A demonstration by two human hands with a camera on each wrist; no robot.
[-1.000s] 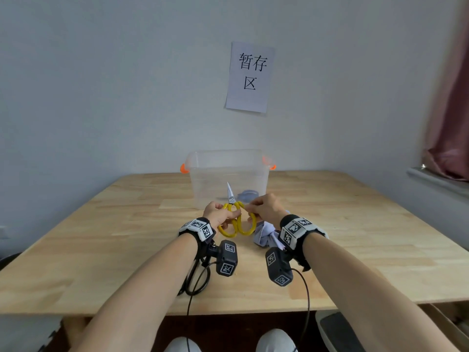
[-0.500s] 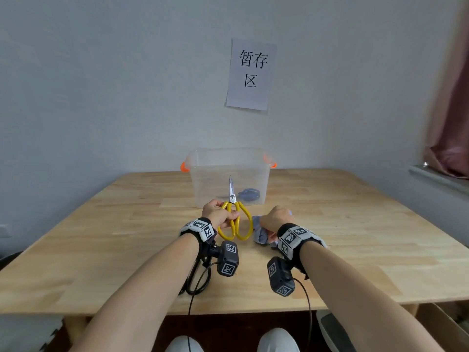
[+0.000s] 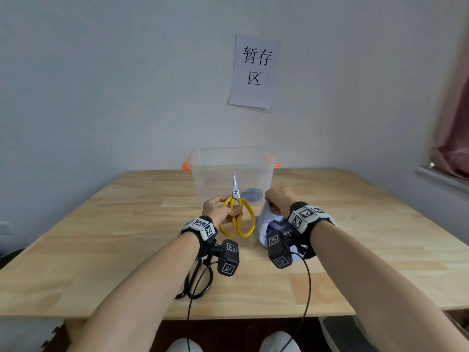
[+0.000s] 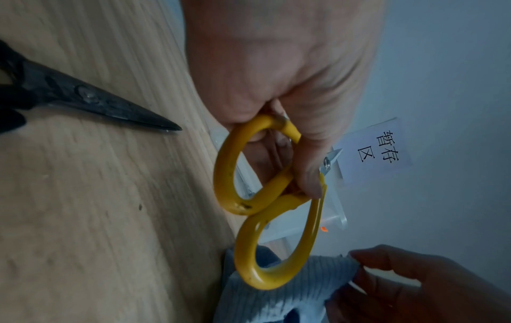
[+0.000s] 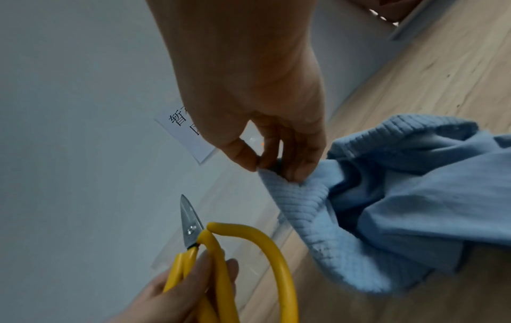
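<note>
Yellow-handled scissors [image 4: 272, 192] are what I've got in my left grip [image 3: 218, 210]. The fingers are curled tight round the handles just below the pivot, the blades are closed and the tip points straight up. They're held off the table [image 3: 101, 237], right in front of the clear plastic box [image 3: 228, 158] with the orange latches. My right grip [image 3: 279, 196] is pinched on the ribbed edge of a light blue knit cloth [image 5: 387, 218], thumb against fingertips. That edge is held up while the rest slumps in a heap on the table under my wrist. The cloth sits just to the right of the scissors. From the left wrist view the lower handle loop overlaps it, but I honestly can't tell if they touch. A second pair, black scissors [image 4: 83, 96], lies flat and closed on the table by my left forearm. There's something blue [image 3: 251, 194] at the bottom of the box, too blurry to make out. A paper sign [image 3: 255, 72] hangs on the wall above the box.
</note>
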